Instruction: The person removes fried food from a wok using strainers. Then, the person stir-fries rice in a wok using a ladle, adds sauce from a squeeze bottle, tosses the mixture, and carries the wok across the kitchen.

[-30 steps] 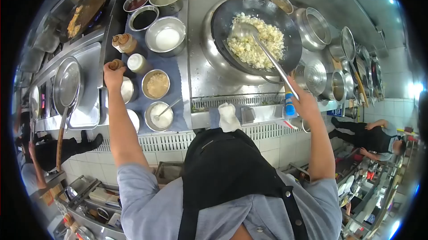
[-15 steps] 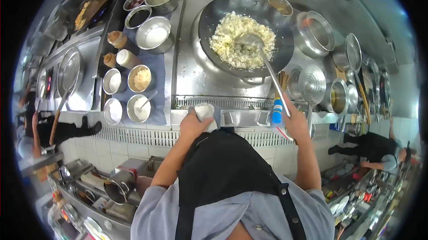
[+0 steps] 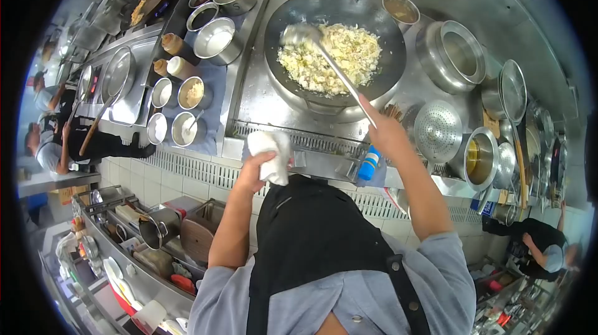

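Observation:
My right hand [image 3: 387, 131] is closed round the long handle of a metal ladle [image 3: 339, 72]. The ladle's bowl, blurred by motion, is at the left side of a large dark wok [image 3: 386, 45]. Chopped pale yellow and white food [image 3: 333, 61] lies spread over the wok's bottom. My left hand [image 3: 252, 172] grips a folded white cloth [image 3: 270, 153] in front of the stove's edge, apart from the wok. Below my right hand is a blue bottle [image 3: 370, 164].
Left of the wok stand several metal seasoning pots [image 3: 218, 41] and squeeze bottles [image 3: 180, 68]. To the right are a perforated skimmer [image 3: 438, 131], stacked metal bowls [image 3: 458, 55] and a pot of yellow liquid [image 3: 478, 157]. Other people [image 3: 53, 142] stand at both far sides.
The ladle's bowl has swept from the right of the food to the wok's left side. My right hand has risen and moved left; my left hand has shifted slightly left with the cloth.

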Action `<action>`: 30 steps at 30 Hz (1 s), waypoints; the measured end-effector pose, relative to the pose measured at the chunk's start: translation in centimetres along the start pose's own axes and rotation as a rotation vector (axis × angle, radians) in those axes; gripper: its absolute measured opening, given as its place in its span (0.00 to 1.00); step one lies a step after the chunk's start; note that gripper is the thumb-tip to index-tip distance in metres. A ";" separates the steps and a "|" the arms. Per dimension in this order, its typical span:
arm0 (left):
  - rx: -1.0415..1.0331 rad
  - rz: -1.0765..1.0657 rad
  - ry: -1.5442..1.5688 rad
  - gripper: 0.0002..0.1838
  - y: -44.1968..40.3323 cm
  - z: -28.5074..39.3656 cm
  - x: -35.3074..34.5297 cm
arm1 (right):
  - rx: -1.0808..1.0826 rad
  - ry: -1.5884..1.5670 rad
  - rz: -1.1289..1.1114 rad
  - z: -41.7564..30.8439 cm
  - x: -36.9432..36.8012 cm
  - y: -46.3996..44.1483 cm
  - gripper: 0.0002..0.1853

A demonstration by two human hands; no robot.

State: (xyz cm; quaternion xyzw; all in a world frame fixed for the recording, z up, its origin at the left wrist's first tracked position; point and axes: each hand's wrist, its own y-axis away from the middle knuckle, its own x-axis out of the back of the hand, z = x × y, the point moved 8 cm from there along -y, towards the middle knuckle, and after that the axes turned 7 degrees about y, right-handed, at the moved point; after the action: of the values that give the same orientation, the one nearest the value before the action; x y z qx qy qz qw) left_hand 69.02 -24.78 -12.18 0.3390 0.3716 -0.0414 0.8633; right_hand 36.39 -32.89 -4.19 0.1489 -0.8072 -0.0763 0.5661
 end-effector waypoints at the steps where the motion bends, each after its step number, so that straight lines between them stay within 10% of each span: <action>1: 0.002 -0.045 -0.050 0.31 -1.1 -1.3 0.1 | -0.032 0.035 -0.062 0.6 0.8 2.2 0.43; 12: 0.034 0.134 -0.244 0.27 -13.5 -0.3 -8.9 | -0.103 -0.473 0.245 2.6 -0.9 4.0 0.40; 25: 0.169 0.059 0.106 0.13 -4.6 -3.3 -8.5 | -0.185 -0.215 -0.286 -3.2 6.7 25.0 0.41; 30: -0.005 0.055 -0.084 0.14 -14.9 -4.8 -2.3 | -0.180 0.048 0.060 -5.4 2.0 13.7 0.39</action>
State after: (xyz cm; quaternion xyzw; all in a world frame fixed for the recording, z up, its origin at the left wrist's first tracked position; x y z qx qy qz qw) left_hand 59.56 -33.61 -21.24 0.3447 0.3259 -0.0308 0.8798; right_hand 38.65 -20.34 3.49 0.0750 -0.7875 -0.1278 0.5982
